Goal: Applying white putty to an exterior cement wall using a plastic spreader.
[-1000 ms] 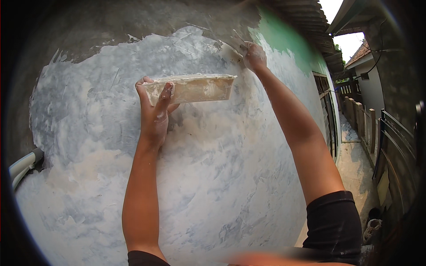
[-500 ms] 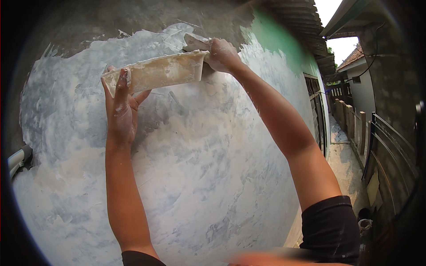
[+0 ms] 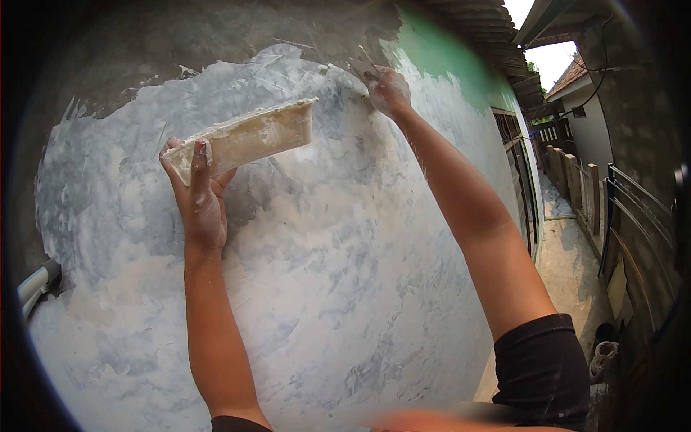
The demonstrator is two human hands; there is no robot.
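Note:
In my left hand (image 3: 204, 201) is a long cream plastic trough (image 3: 252, 137), gripped at its left end and tilted up to the right. White paste coats its rim and sides; its inside is hidden. My right hand (image 3: 390, 91), smeared with white, is closed around a putty knife (image 3: 363, 65). The knife's blade is up at the wall (image 3: 345, 237), near the border between white coating and bare grey plaster (image 3: 216, 36). I cannot tell whether the blade touches. A gap separates the trough from my right hand.
Green paint (image 3: 439, 54) covers the wall's upper right, under a corrugated roof edge (image 3: 475, 21). Grey pipes (image 3: 36, 284) stick out at the left. A narrow walkway (image 3: 568, 252) runs along the right, with metal rails (image 3: 637, 209) and a bucket (image 3: 603, 353) beside it.
My right hand has moved right with the putty knife, away from the trough's end. The trough has dropped slightly with my left hand.

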